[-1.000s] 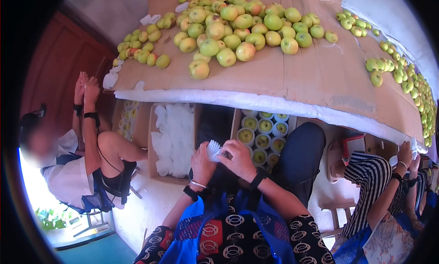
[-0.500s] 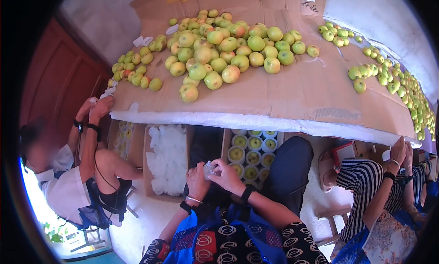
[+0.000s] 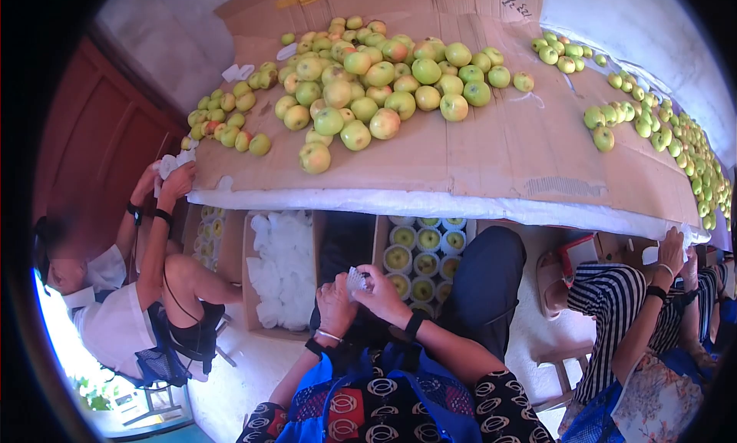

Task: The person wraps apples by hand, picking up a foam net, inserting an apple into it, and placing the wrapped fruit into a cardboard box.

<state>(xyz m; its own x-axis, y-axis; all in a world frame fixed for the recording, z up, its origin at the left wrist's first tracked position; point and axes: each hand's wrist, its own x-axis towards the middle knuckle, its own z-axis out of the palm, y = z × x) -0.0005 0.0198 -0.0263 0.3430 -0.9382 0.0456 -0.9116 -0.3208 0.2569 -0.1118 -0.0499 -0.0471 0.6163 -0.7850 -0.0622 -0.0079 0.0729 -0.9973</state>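
Both of my hands meet above my lap, just in front of the boxes. My left hand (image 3: 336, 306) has its fingers wrapped against a small white foam net (image 3: 357, 280). The fingers of my right hand (image 3: 381, 295) pinch the same net from the other side. Whether an apple sits inside the net cannot be made out. Beyond my hands, a box holds apples in white nets (image 3: 422, 262) in rows. To its left stands a cardboard box (image 3: 249, 278) full of loose white foam nets (image 3: 282, 270).
Green apples (image 3: 380, 74) are heaped on the cardboard-covered table (image 3: 430, 166). More apples (image 3: 675, 140) lie at its right. A person (image 3: 107, 289) sits at the left, another person (image 3: 645, 312) at the right, both with hands at the table edge. A stool (image 3: 564, 370) stands right.
The foam net between my hands now shows more upright and wider, and my hands have shifted slightly. The left person's hands hold more visible white netting.
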